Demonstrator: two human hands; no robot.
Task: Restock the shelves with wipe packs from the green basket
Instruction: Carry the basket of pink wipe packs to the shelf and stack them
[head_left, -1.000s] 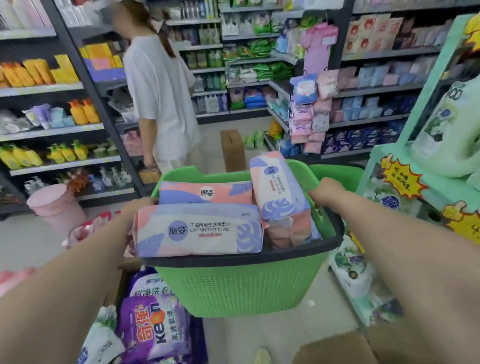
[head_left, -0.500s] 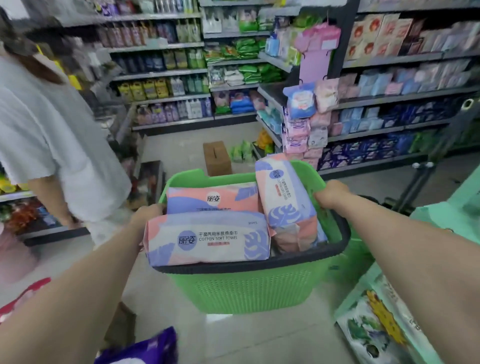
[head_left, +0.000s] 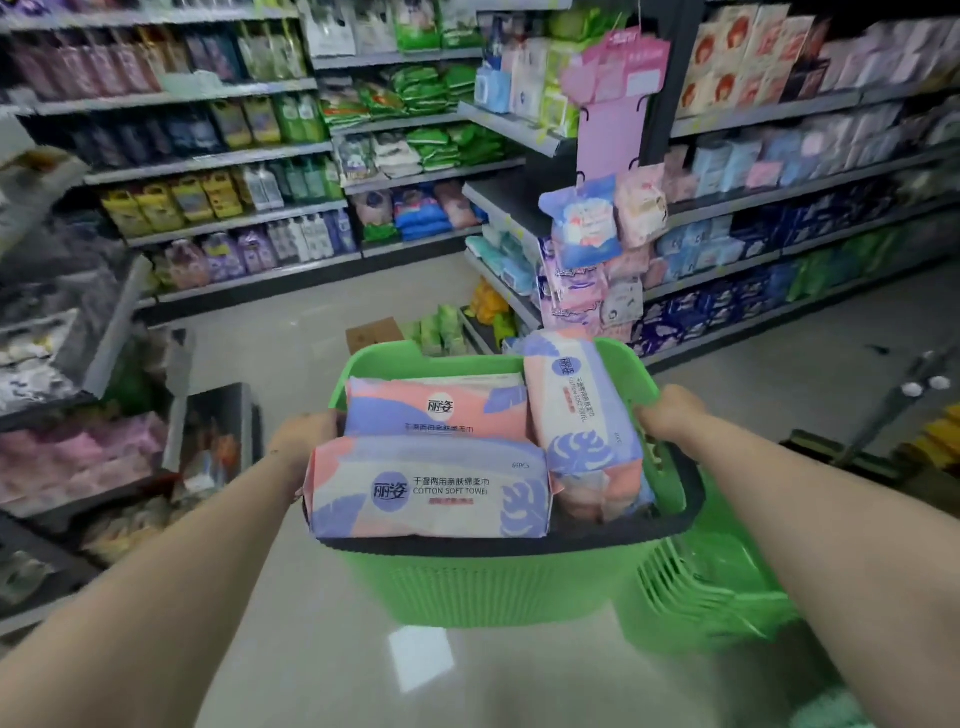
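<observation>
A green basket hangs in front of me, carried above the shop floor. My left hand grips its left rim and my right hand grips its right rim. Inside lie pink, white and purple wipe packs: one flat at the front, one behind it, and one leaning on end at the right. Packs of the same pink and purple colours hang on the shelf end ahead.
Stocked shelves line the far wall and the right side. A low display rack stands at my left. A cardboard box and green packs sit on the floor ahead. A second green basket is below right.
The view has swung right along the aisle with the basket still carried. The person in the white shirt has left the frame. The shelf end with hanging packs is closer.
</observation>
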